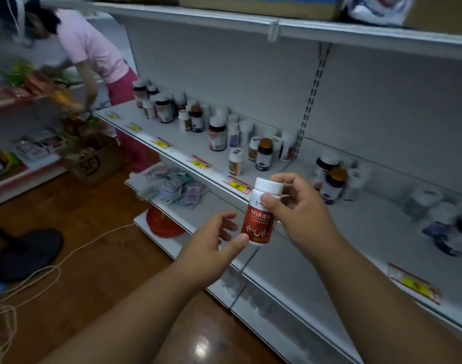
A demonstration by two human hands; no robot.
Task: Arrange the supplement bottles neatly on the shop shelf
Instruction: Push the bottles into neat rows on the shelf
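Head view: a white supplement bottle (261, 214) with a red label and a white cap is held in the air in front of the shop shelf (172, 132), just off its front edge and not resting on it. Its long axis runs nearly upright, leaning slightly so the cap points up and a little to the right, away from the person, while the base points down toward the floor; the label with its white lettering faces the camera. The right hand (301, 211) grips the upper part, its thumb pressed across the front just below the cap and its fingers curled round the back. The left hand (214, 240) pinches the lower end, thumb tip against the bottom left edge of the label, its other fingers loosely spread beside the bottle. On the shelf behind stand many other bottles (217, 135), loosely scattered rather than in rows, some dark with brown caps, some white; those at the far right are too blurred to tell apart. Yellow price tags (236, 184) line the shelf's front rail. At the far left another person in a pink top (93, 46) bends over a cardboard box (93, 158).
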